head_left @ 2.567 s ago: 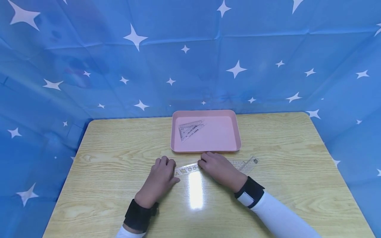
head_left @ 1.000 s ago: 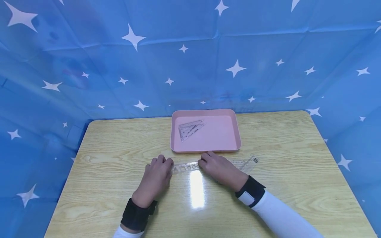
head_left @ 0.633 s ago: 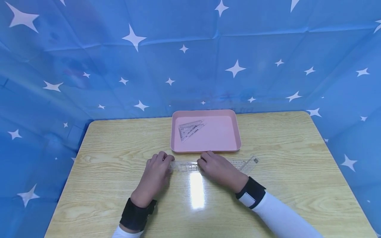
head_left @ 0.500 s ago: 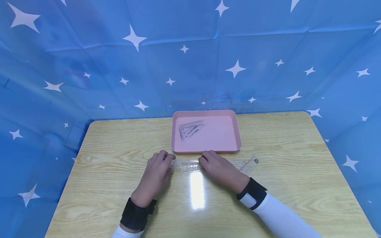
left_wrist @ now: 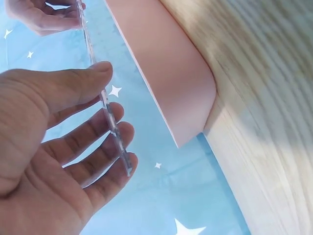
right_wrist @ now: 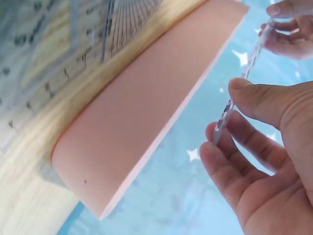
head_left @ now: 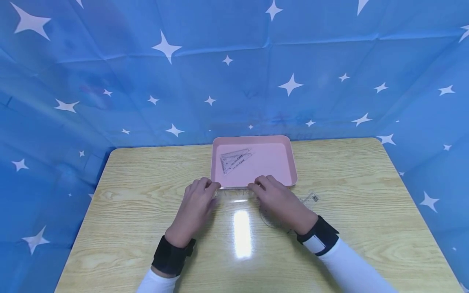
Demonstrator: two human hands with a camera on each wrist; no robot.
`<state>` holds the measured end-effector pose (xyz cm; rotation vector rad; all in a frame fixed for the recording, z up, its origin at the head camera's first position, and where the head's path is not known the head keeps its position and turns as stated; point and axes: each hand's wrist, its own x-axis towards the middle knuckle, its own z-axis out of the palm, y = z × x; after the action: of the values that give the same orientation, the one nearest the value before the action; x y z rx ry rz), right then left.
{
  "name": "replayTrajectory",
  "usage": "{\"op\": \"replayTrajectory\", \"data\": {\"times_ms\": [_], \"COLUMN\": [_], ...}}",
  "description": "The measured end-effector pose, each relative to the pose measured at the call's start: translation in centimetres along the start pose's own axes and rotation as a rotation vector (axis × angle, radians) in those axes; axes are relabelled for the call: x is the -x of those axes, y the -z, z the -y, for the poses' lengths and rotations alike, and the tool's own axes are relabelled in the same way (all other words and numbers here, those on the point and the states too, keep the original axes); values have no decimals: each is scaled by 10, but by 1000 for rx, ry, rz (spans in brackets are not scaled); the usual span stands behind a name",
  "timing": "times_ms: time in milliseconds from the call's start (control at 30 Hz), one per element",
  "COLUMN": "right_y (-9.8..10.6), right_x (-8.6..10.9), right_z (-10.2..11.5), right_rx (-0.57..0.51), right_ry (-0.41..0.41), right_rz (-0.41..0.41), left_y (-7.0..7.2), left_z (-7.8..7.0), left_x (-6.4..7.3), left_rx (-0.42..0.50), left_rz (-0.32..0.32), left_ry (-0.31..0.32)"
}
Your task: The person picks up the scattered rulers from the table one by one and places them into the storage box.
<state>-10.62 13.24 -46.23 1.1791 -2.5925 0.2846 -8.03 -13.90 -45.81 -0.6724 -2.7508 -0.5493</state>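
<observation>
A clear ruler (head_left: pixel 234 188) is held in both hands, raised at the near rim of the pink tray (head_left: pixel 275 165). My left hand (head_left: pixel 196 207) pinches its left end; in the left wrist view the thumb lies on one face of the ruler (left_wrist: pixel 106 110) and the fingers are behind it. My right hand (head_left: pixel 280 203) pinches the other end the same way, with the ruler (right_wrist: pixel 252 58) edge-on in the right wrist view. Clear set squares (head_left: pixel 234 160) lie in the tray's left half.
Partly under my right hand, a clear protractor (head_left: pixel 268 219) lies on the wooden table (head_left: pixel 146 183). A clear set square (right_wrist: pixel 46 90) overlaps it, one corner showing to the right of the hand. Blue star-patterned cloth (head_left: pixel 234 81) hangs behind the table.
The ruler has come up off the table and moved away from me to the tray's near rim, both hands with it. More of the protractor now shows.
</observation>
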Motion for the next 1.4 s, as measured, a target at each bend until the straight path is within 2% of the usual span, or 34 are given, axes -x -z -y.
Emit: {"op": "replayTrajectory", "data": {"times_ms": [300, 500, 767, 933, 1167, 1400], "right_y": [9, 11, 17, 18, 15, 10], "right_x": [-6, -9, -15, -16, -16, -15], "right_z": [-15, -27, -42, -51, -59, -66], "right_rx": [29, 37, 25, 23, 20, 6], "right_ry": [6, -46, -134, -156, -155, -166], "right_rz": [4, 25, 106, 146, 163, 196], "left_y": [-2, -7, -15, -22, -29, -35], "left_z": [2, 2, 3, 6, 9, 11], "left_x": [-17, -35, -55, -65, -74, -80], "left_rx": [-85, -111, -54, -53, -58, 7], "left_rz": [-23, 6, 38, 54, 128, 217], "left_ry": [-108, -117, -127, -138, -94, -56]}}
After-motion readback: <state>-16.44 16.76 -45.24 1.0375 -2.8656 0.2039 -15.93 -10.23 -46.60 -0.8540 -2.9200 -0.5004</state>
